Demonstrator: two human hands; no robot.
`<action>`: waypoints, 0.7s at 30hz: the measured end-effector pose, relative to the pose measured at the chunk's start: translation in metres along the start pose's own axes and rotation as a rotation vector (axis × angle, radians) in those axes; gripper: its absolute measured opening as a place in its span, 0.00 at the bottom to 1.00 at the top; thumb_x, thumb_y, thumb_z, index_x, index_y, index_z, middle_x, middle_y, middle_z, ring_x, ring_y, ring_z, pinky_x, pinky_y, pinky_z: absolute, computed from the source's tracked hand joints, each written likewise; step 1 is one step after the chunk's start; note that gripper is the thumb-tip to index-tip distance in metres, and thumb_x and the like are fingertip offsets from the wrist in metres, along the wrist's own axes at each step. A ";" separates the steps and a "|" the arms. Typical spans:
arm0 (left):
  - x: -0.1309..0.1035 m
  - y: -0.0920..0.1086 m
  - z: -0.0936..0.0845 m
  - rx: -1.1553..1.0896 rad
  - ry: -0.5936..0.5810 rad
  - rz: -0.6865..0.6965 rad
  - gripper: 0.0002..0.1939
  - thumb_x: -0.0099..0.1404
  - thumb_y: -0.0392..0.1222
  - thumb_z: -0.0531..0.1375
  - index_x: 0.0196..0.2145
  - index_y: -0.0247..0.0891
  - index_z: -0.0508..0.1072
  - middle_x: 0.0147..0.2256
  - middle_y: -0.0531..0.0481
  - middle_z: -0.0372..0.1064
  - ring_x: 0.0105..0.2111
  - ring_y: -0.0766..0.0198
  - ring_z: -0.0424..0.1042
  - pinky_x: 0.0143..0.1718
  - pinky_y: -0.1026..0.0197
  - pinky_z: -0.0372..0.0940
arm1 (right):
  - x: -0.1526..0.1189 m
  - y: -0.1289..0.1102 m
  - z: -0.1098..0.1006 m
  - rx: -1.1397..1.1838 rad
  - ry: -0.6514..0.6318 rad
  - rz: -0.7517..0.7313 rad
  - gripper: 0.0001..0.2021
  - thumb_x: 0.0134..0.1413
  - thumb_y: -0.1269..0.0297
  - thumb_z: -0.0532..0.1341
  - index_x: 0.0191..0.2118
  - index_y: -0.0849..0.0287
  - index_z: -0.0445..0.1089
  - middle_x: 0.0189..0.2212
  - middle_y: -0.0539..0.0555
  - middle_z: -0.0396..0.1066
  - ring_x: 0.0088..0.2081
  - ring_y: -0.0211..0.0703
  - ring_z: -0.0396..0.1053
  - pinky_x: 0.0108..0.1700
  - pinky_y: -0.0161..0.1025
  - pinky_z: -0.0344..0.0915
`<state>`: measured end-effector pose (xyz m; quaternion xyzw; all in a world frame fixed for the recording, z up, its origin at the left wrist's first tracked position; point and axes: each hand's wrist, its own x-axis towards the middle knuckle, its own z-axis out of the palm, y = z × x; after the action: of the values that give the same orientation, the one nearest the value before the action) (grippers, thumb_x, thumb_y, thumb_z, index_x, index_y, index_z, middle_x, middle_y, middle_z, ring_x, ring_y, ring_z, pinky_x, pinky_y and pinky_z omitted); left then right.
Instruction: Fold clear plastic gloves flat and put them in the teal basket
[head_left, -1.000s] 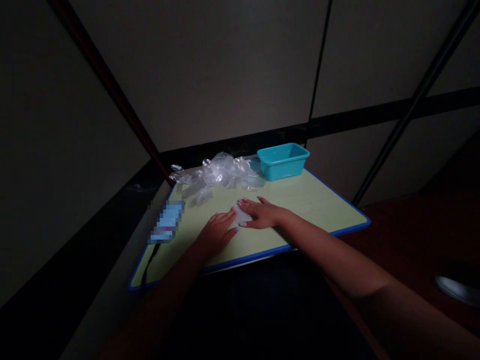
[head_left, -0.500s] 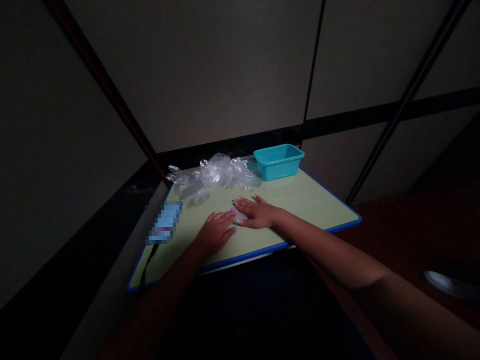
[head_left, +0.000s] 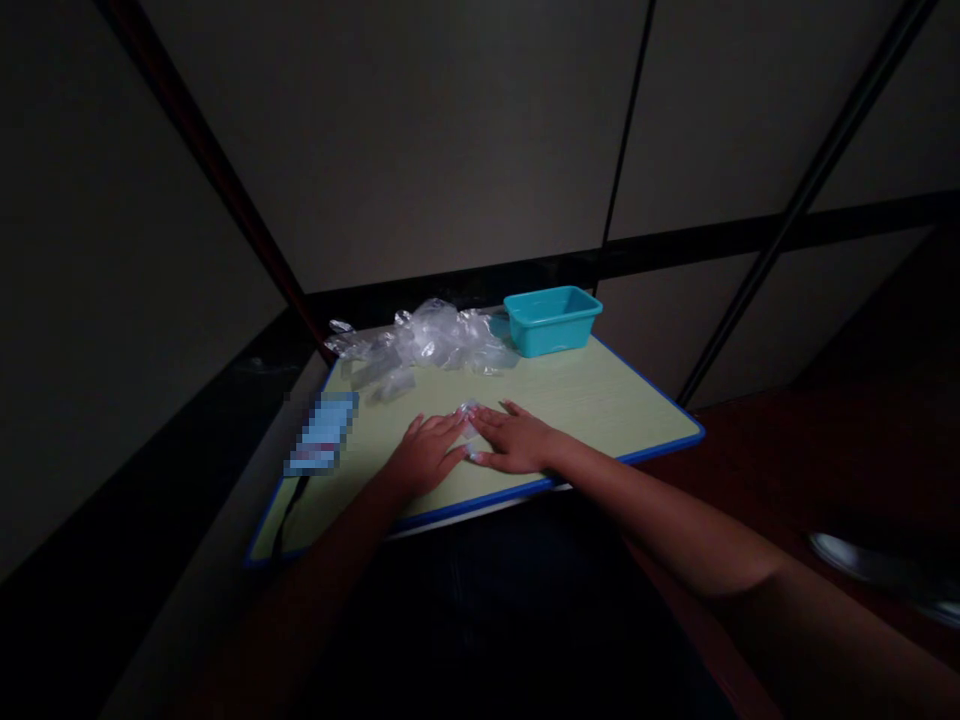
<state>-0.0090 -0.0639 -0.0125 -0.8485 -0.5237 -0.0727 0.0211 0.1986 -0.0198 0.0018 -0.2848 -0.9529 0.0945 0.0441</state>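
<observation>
A small clear plastic bag [head_left: 470, 424] lies on the pale yellow table [head_left: 600, 400] near its front edge, partly covered by fingers. My left hand [head_left: 426, 456] rests flat with fingers spread, its fingertips on the bag's left side. From the right, my right hand [head_left: 517, 440] lies palm down, fingers apart, its fingertips touching the same bag. Beyond the hands sits a loose heap of clear plastic bags [head_left: 435, 338] along the back of the table. Right of the heap stands a turquoise basket [head_left: 555, 325].
A phone-like object [head_left: 322, 435], blurred out, lies at the table's left edge with a dark strap [head_left: 291, 510] below it. Cabinet-like panels rise behind the table. A light-coloured shoe [head_left: 847, 555] shows on the floor at the right.
My right hand has shifted slightly toward me, and more of the small bag shows beyond the fingertips. The whole view has moved a little.
</observation>
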 end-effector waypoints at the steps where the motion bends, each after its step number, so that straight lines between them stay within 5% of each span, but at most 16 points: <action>1: 0.000 0.000 0.000 -0.005 0.002 -0.003 0.24 0.68 0.50 0.44 0.59 0.42 0.58 0.61 0.47 0.53 0.58 0.56 0.54 0.59 0.43 0.44 | 0.000 0.000 0.000 -0.007 0.005 -0.005 0.37 0.59 0.43 0.43 0.65 0.66 0.43 0.63 0.66 0.44 0.64 0.50 0.41 0.62 0.55 0.33; 10: 0.001 -0.005 0.006 -0.027 0.052 -0.027 0.27 0.69 0.49 0.43 0.61 0.34 0.55 0.57 0.41 0.60 0.57 0.56 0.56 0.58 0.47 0.46 | -0.007 0.000 0.000 -0.072 0.130 -0.099 0.33 0.60 0.46 0.46 0.63 0.64 0.51 0.62 0.65 0.48 0.63 0.52 0.46 0.61 0.59 0.29; 15: 0.002 -0.007 0.008 -0.059 0.060 -0.012 0.25 0.69 0.48 0.42 0.60 0.38 0.56 0.58 0.44 0.58 0.56 0.57 0.57 0.58 0.48 0.47 | -0.008 -0.001 0.000 -0.080 0.128 -0.113 0.32 0.60 0.48 0.47 0.61 0.68 0.55 0.58 0.66 0.56 0.60 0.50 0.54 0.62 0.52 0.39; 21: 0.001 -0.008 0.007 -0.081 0.078 -0.020 0.26 0.68 0.46 0.42 0.61 0.34 0.55 0.56 0.42 0.61 0.55 0.57 0.58 0.58 0.48 0.47 | -0.008 0.000 0.001 -0.102 0.144 -0.137 0.31 0.59 0.47 0.49 0.62 0.60 0.54 0.59 0.65 0.55 0.61 0.49 0.52 0.61 0.54 0.38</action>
<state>-0.0151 -0.0584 -0.0197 -0.8400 -0.5275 -0.1270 0.0064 0.2055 -0.0244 0.0003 -0.2268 -0.9681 0.0221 0.1041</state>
